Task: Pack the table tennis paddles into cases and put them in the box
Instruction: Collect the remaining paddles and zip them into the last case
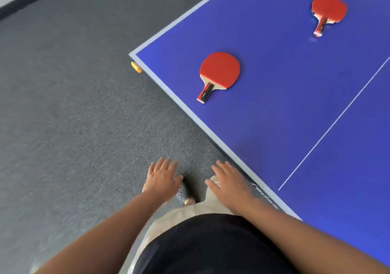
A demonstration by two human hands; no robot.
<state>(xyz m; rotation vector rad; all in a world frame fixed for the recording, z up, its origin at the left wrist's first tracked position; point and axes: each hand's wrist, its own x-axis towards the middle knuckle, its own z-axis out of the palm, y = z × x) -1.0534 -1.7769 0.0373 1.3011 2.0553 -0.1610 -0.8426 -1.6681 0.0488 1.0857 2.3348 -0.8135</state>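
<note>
Two red table tennis paddles lie flat on the blue table tennis table [285,105]. The nearer paddle [219,71] rests close to the table's left corner, handle pointing toward me. The farther paddle [328,10] lies at the upper right, slightly blurred. My left hand [161,178] and my right hand [231,183] hover low in front of me over the carpet, palms down, fingers spread, holding nothing. The right hand is beside the table's near edge. No case or box is in view.
Grey carpet [73,115] covers the floor to the left. A yellow fitting [136,67] sticks out under the table corner. A white line [337,119] runs across the table top. My shoe [183,191] shows between the hands.
</note>
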